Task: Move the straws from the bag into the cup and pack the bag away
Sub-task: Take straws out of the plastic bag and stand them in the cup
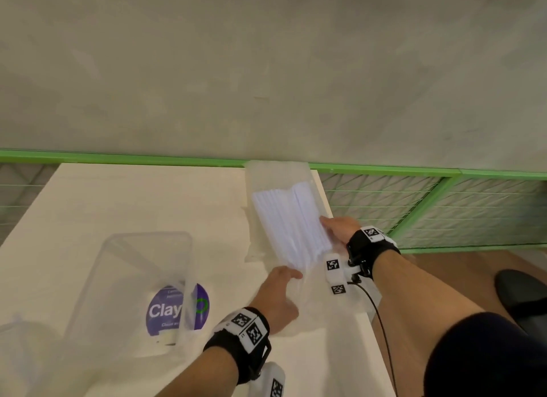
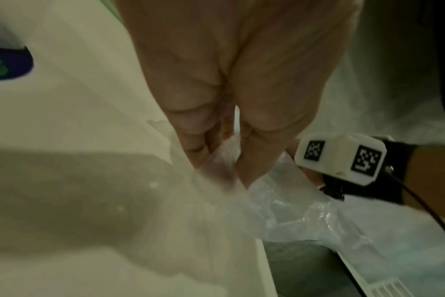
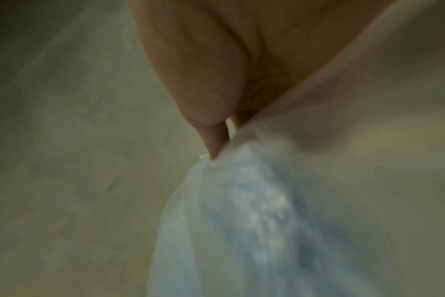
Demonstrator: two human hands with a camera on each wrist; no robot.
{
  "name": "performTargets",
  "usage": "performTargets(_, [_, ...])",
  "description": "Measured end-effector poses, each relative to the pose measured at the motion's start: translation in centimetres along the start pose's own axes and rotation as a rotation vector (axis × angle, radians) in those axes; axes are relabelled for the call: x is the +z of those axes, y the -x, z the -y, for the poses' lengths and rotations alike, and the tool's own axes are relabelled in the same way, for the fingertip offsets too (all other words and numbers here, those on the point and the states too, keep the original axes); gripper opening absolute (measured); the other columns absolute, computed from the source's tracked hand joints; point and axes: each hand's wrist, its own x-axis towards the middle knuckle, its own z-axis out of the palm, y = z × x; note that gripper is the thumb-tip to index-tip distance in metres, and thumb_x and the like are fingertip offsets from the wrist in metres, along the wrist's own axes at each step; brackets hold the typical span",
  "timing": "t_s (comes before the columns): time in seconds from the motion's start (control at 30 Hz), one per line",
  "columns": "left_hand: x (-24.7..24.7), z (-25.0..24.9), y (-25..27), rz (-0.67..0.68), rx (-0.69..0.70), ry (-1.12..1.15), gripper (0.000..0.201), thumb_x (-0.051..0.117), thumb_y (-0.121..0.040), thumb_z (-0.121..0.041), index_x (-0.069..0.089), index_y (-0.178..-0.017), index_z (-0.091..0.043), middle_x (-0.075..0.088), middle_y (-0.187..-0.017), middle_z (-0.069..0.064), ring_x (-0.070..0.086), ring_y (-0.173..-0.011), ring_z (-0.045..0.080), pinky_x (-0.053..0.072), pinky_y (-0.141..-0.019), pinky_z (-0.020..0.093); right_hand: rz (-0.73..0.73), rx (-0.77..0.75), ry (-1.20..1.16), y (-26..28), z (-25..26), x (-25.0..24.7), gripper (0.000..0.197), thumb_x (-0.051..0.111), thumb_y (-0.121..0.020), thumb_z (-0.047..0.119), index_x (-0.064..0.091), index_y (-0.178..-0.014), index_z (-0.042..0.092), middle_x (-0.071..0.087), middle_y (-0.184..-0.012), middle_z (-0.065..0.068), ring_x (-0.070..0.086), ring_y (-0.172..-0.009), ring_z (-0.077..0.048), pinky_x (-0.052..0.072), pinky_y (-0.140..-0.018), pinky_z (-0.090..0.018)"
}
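Observation:
A clear plastic bag full of white straws lies along the right side of the white table. My left hand pinches the bag's near, empty end; the left wrist view shows the fingers of my left hand closed on crumpled film of the bag. My right hand grips the bag's right side at the straw bundle. Seen from the right wrist, my right hand pinches the blurred bag between thumb and fingers. A white cup with a purple label sits to the left.
A clear plastic bin stands in front of the cup, and another clear container is at the lower left. The table's right edge runs just beside the bag. A green wire-mesh rail lies beyond, with a dark shoe on brown floor.

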Motion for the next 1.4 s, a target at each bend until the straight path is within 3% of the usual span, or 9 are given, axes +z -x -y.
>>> performTargets(0.2, [-0.4,-0.4,4.1,0.027,-0.005,-0.29,0.05,0.056,-0.094,-0.028,0.04,-0.141,-0.028,0.03,-0.152,0.002,0.045,-0.131,0.022,0.036,-0.109,0.031,0.07,-0.327,0.068,6.4,0.5,-1.4,0.018,0.067,-0.092,0.017,0.054,-0.082,0.012,0.064,-0.081,-0.008,0.061,-0.071,-0.021,0.05,-0.064,-0.036])
performTargets(0.4, [-1.3,-1.1,8.6,-0.295,0.119,-0.096,0.066,0.057,-0.095,-0.021,0.023,-0.151,-0.014,0.016,-0.16,0.007,0.023,-0.146,0.021,0.019,-0.113,0.023,0.16,-0.518,0.295,17.1,-0.6,-1.8,0.025,0.063,-0.093,0.008,0.047,-0.077,0.018,0.075,-0.089,-0.007,0.068,-0.07,-0.011,0.052,-0.061,-0.025])
performTargets(0.53, [-0.5,0.0,14.2,-0.257,0.106,-0.022,0.076,0.053,-0.098,-0.022,0.003,-0.155,-0.012,0.003,-0.163,0.003,0.008,-0.15,0.015,0.006,-0.112,0.017,0.18,-0.507,0.512,23.5,-3.2,-1.6,0.02,0.059,-0.093,0.001,0.051,-0.085,0.018,0.074,-0.081,0.011,0.066,-0.067,0.0,0.053,-0.069,-0.024])
performTargets(0.67, [0.1,2.4,18.9,-0.217,0.103,0.156,0.06,0.059,-0.096,-0.024,0.028,-0.147,-0.025,0.046,-0.143,-0.006,0.047,-0.127,0.013,0.037,-0.102,0.022,0.218,-0.476,0.584,28.5,-5.1,-0.2,0.033,0.056,-0.093,-0.002,0.06,-0.098,0.03,0.075,-0.084,0.014,0.067,-0.077,0.001,0.054,-0.08,-0.022])
performTargets(0.77, [-0.6,4.1,21.9,-0.289,0.099,0.329,0.027,0.065,-0.091,-0.019,0.052,-0.109,-0.034,0.065,-0.112,-0.009,0.062,-0.105,0.01,0.049,-0.083,0.016,0.247,-0.513,0.573,31.5,-6.1,1.6,0.028,0.057,-0.094,-0.001,0.069,-0.108,0.021,0.074,-0.09,0.011,0.065,-0.083,0.007,0.049,-0.08,-0.012])
performTargets(0.87, [-2.0,5.5,24.9,-0.312,0.098,0.363,0.015,0.069,-0.088,-0.017,0.06,-0.092,-0.027,0.069,-0.095,-0.006,0.066,-0.094,0.006,0.05,-0.071,0.011,0.259,-0.567,0.518,33.4,-7.1,4.2,0.029,0.057,-0.092,-0.004,0.072,-0.103,0.018,0.075,-0.094,0.005,0.063,-0.089,0.007,0.042,-0.079,-0.003])
performTargets(1.0, [-4.5,6.9,28.6,-0.303,0.111,0.401,0.017,0.072,-0.085,-0.01,0.069,-0.089,-0.027,0.072,-0.094,-0.006,0.067,-0.092,0.005,0.055,-0.079,0.02,0.289,-0.632,0.438,34.5,-7.2,7.9,0.033,0.056,-0.09,-0.008,0.072,-0.095,0.02,0.074,-0.091,0.012,0.064,-0.088,0.009,0.042,-0.078,-0.004])
performTargets(1.27, [-9.6,11.5,34.4,-0.64,0.062,0.098,0.019,0.078,-0.076,-0.01,0.076,-0.078,-0.029,0.071,-0.088,-0.013,0.066,-0.082,0.008,0.049,-0.07,0.019,0.317,-0.896,0.485,35.5,-5.2,16.4,0.036,0.044,-0.086,0.014,0.072,-0.107,0.023,0.074,-0.104,0.005,0.067,-0.096,-0.017,0.051,-0.085,-0.034])
performTargets(1.4, [-9.8,12.6,35.2,-0.755,-0.112,0.293,0.02,0.079,-0.076,0.0,0.074,-0.079,-0.02,0.073,-0.077,0.002,0.066,-0.066,0.011,0.053,-0.068,0.015,0.34,-0.895,0.481,34.8,-4.6,19.7,0.035,0.045,-0.086,0.019,0.069,-0.112,0.022,0.071,-0.112,0.003,0.065,-0.103,-0.022,0.049,-0.091,-0.038])
